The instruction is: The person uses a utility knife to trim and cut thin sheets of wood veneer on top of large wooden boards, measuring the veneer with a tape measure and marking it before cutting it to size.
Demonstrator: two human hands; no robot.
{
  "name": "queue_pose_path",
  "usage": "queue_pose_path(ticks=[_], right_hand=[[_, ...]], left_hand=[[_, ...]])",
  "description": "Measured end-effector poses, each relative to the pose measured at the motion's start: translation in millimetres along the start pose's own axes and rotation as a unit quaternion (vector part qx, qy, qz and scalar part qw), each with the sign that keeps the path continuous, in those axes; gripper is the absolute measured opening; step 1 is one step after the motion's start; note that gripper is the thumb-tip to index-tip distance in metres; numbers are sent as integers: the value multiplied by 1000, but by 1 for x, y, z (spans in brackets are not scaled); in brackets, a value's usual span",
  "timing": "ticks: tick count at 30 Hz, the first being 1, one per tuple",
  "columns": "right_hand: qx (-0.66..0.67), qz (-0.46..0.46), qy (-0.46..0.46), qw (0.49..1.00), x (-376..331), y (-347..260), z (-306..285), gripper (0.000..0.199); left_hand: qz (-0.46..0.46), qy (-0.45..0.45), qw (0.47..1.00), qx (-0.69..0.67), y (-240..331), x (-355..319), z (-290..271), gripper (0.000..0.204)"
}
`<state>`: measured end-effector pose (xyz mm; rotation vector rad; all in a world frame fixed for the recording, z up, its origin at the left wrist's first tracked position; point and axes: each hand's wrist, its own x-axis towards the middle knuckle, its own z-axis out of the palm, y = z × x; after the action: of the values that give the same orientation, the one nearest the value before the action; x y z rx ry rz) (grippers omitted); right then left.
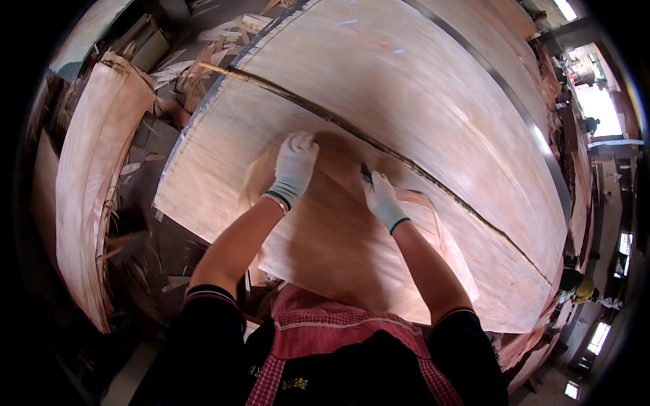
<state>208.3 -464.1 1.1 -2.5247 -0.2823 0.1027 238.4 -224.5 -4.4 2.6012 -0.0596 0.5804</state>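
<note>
A pale wood veneer sheet (332, 233) lies loose on a broad veneer stack (440, 122), with its right part lifted in a curl. My left hand (296, 162), in a white glove with a green cuff, has its fingers curled down at the loose sheet's far left edge. My right hand (384, 199), gloved the same way, closes round a small black knife (366, 173). Its tip points away from me, close to the sheet's far edge; the blade is hard to make out. Both palms are hidden.
A long thin stick (325, 116) crosses the stack beyond my hands. Farther off, a dark metal strip (501, 78) curves over it. A pile of veneer (101, 176) stands at the left, with scraps (196, 68) scattered about. Bright windows (596, 108) show at the right.
</note>
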Motion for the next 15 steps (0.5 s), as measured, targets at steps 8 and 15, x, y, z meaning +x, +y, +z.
queue_pose_path(ticks=[8, 15], right_hand=[[-219, -6, -204, 954, 38, -111, 7, 22], [-221, -63, -191, 955, 39, -92, 21, 17]], left_hand=[[-30, 1, 995, -96, -1, -14, -10, 29], [-16, -40, 997, -65, -8, -13, -5, 27]])
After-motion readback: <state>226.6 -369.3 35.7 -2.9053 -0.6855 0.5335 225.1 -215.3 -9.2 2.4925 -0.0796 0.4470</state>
